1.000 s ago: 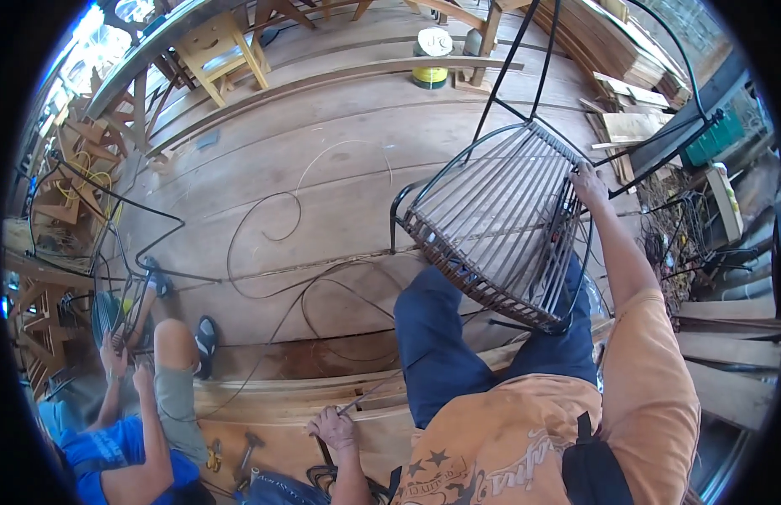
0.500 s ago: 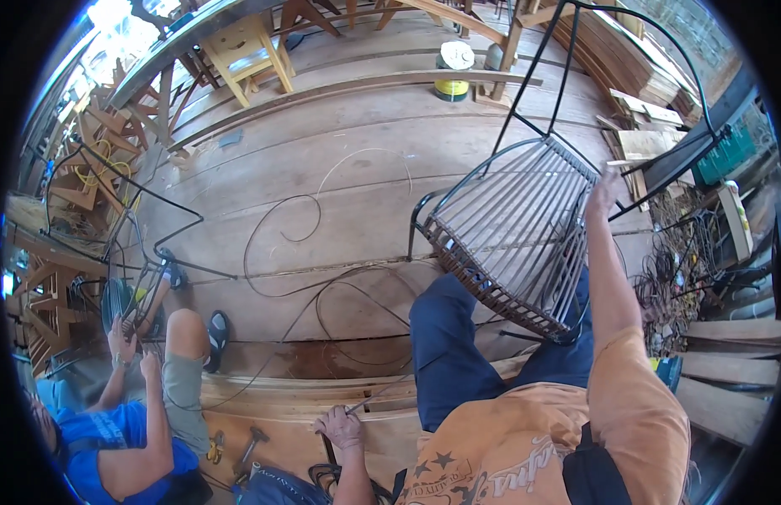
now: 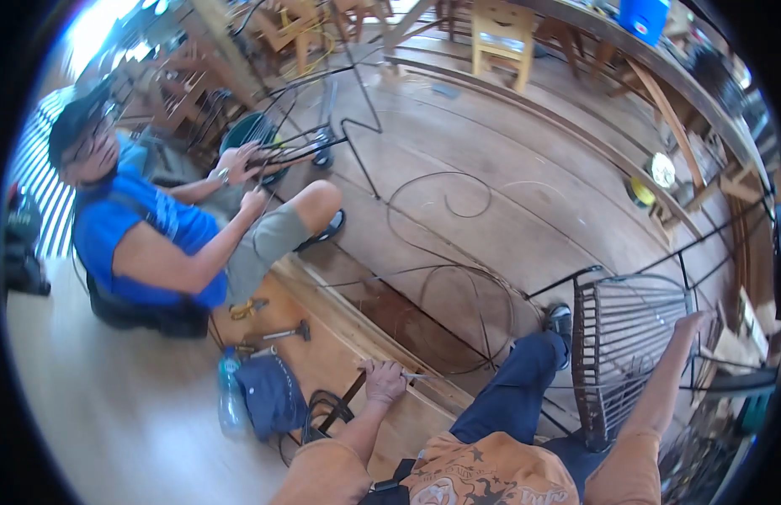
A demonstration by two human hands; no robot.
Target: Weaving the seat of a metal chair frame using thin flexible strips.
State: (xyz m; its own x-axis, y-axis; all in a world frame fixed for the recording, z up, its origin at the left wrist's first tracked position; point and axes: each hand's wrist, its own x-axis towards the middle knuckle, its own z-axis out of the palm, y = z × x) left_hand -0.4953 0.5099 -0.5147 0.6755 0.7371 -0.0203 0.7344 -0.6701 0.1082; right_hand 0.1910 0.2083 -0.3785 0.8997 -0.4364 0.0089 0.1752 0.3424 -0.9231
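Observation:
A black metal chair frame (image 3: 683,261) with brown strands woven across its seat (image 3: 626,337) leans against my legs on the right. My right hand (image 3: 696,324) is closed at the far side of that seat, its fingers partly hidden. Low in the middle, my left hand (image 3: 385,382) is closed by the edge of the wooden platform (image 3: 336,337). From it sticks out a thin strand (image 3: 414,375). A dark flat bar (image 3: 347,399) runs under this hand. Long brown strands (image 3: 441,271) lie in loops on the floor beyond my knee.
A person in a blue shirt (image 3: 155,227) sits at left, hands on another black frame (image 3: 357,126). Near them lie a hammer (image 3: 289,331), yellow-handled pliers (image 3: 249,309), a water bottle (image 3: 231,391) and a blue bag (image 3: 271,391). A small wooden chair (image 3: 502,42) stands far off.
My view has swung left, bringing the seated person, bottle and bag further in. The chair frame now appears lower and further right. Both hands keep about the same places on their things.

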